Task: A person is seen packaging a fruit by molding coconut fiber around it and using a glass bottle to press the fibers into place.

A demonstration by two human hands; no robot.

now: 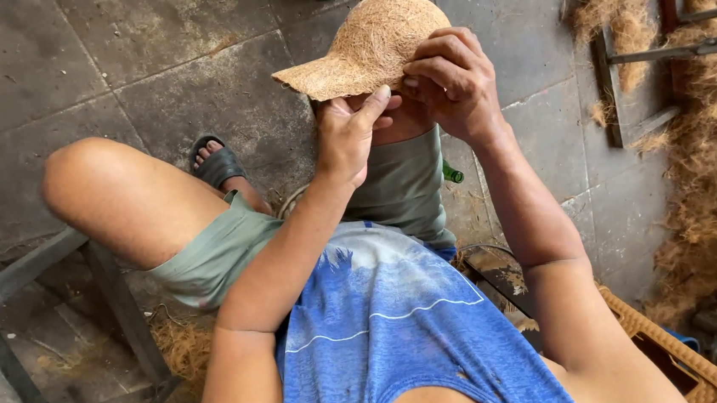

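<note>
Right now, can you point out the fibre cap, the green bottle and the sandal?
fibre cap (383, 29), head view, on its rounded crown.
green bottle (453, 173), head view, on its visible neck.
sandal (218, 166), head view, on its dark strap.

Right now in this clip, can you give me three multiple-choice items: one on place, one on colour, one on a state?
1. Where is the coir fibre cap?
A. on the floor
B. held up in front of the person over the knees
C. in the woven basket

2. What colour is the person's sleeveless shirt?
A. blue
B. red
C. white

3. How is the cap held?
A. by the left hand only
B. by neither hand
C. by both hands

Answers:
1 B: it sits above the lap, off the concrete floor.
2 A: the cloth is blue with a pale print.
3 C: the left hand is under the brim, and the right hand grips the crown.
</note>
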